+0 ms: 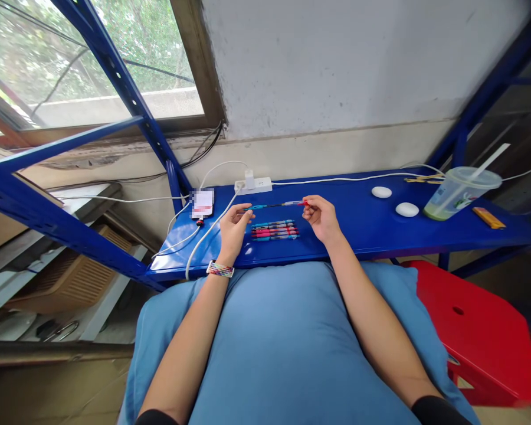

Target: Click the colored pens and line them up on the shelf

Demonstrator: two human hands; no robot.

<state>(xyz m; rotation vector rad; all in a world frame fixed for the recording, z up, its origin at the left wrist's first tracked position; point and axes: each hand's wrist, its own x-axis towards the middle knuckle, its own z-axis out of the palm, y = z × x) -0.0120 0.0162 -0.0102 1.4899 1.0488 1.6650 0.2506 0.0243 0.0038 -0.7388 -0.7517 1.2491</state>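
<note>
My left hand [234, 230] pinches the blue end of a pen [259, 207] above the blue tabletop [345, 227]. From that end a thin dark refill runs across to a clear tube with a red end [294, 203]. My right hand [322, 218] grips the red end between thumb and fingers. The two parts are in line, joined by the refill. Just below them, several blue, red and pink pens [274, 231] lie side by side on the table.
A power strip [259, 185] with white cables and a phone [202, 203] are at the back left. To the right are two white eggs [381, 192], a plastic cup with a straw [458, 193] and an orange packet [489, 218]. A red stool [487, 319] stands beside me.
</note>
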